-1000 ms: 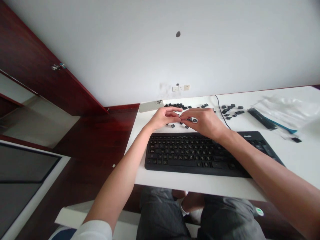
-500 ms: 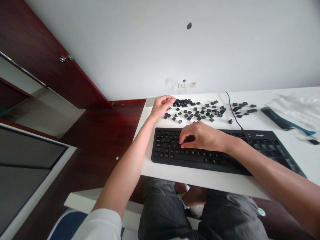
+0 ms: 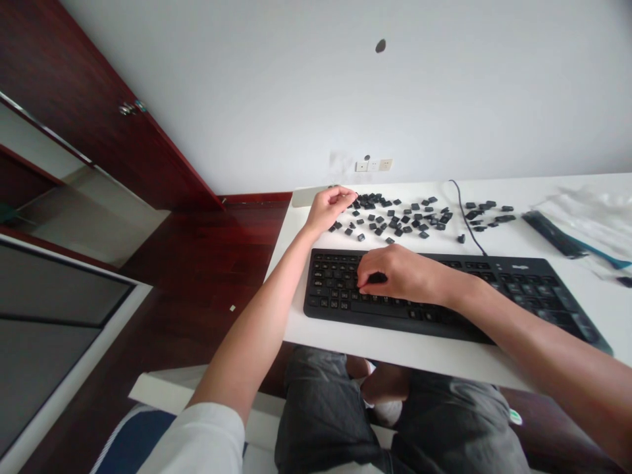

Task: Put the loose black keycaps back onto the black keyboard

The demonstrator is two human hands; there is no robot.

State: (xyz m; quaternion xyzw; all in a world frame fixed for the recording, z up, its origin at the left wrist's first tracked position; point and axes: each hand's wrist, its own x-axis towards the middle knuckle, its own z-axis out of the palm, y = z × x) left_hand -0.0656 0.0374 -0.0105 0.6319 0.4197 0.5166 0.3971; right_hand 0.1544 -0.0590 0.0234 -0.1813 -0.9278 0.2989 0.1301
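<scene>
A black keyboard [image 3: 380, 317] lies along the front of the white table, with bare sockets showing in places where keycaps are off. My right hand [image 3: 395, 273] rests over its left half, thumb and index finger pinched together low on the keys; whatever is between the tips is hidden. Beyond the keyboard, loose black keycaps [image 3: 407, 230] are scattered over the tabletop. At their left end my left hand [image 3: 328, 205] hovers with thumb and fingers closed in a pinch. A dark speck shows at its fingertips, too small to tell from the keycaps behind.
The keyboard cable [image 3: 461, 207] runs back between two groups of keycaps. On the right lie clear plastic wrapping [image 3: 592, 210] and a dark strip-shaped item [image 3: 555, 235]. A wall with sockets [image 3: 374, 166] stands behind the table [image 3: 419, 352]. A dark red door [image 3: 113, 125] is at left.
The view has shifted slightly, so the table appears a little further right. My left hand stays pinched beside the keycaps, and my right hand keeps its pinch on the keyboard.
</scene>
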